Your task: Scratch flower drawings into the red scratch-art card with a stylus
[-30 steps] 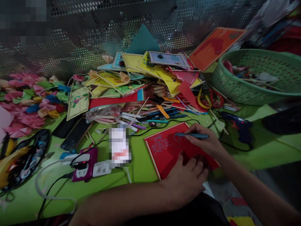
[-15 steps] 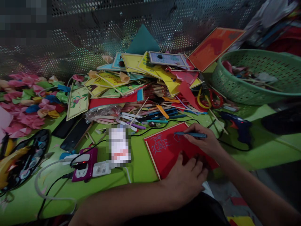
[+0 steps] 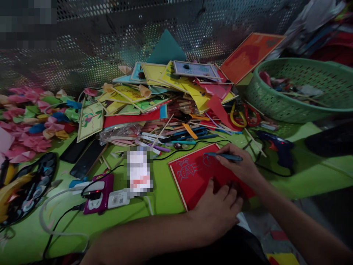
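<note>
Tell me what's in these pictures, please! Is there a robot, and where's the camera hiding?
No robot here, just a person's two bare hands. Every picture comes from one camera worn on the person's head, looking forward and down. The right hand is the grip around a bluish pen, its tip over a red board with a bug drawing. The left hand rests on the same board. On the green table lie paper flowers, a glue gun, a green basket and a heap of colourful framed pictures.
</note>
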### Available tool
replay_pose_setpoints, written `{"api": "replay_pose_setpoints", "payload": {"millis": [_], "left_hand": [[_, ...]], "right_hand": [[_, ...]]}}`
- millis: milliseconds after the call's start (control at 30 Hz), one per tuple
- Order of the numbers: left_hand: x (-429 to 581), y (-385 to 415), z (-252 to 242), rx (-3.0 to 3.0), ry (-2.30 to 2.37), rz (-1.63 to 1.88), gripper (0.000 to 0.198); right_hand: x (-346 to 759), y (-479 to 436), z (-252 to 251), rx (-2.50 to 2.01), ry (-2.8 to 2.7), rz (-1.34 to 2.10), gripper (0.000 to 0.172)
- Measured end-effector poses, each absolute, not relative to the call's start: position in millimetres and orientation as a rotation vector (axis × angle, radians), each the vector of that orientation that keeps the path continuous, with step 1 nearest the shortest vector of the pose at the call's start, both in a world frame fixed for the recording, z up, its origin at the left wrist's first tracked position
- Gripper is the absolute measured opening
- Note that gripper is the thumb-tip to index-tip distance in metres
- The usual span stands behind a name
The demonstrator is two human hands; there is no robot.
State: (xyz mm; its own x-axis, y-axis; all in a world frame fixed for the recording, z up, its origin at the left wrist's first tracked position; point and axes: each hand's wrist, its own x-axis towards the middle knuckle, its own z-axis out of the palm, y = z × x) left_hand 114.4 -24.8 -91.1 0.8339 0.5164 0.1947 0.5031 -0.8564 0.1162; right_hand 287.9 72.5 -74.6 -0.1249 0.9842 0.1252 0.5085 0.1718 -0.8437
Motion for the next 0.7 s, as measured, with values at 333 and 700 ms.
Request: {"api": "replay_pose_setpoints", "payload": {"millis": [333, 700], "left_hand": [[114.8, -24.7, -92.5, 2.956, 0.825, 0.323, 0.050], [113.4, -24.1, -88.5, 2.970, 0.810, 0.259, 0.051]], "right_hand": [[289.5, 72.7, -74.5, -1.488, -1.719, 0.764, 0.008], [286.8, 69.5, -68.2, -1.519, -1.621, 0.773, 0.010]]}}
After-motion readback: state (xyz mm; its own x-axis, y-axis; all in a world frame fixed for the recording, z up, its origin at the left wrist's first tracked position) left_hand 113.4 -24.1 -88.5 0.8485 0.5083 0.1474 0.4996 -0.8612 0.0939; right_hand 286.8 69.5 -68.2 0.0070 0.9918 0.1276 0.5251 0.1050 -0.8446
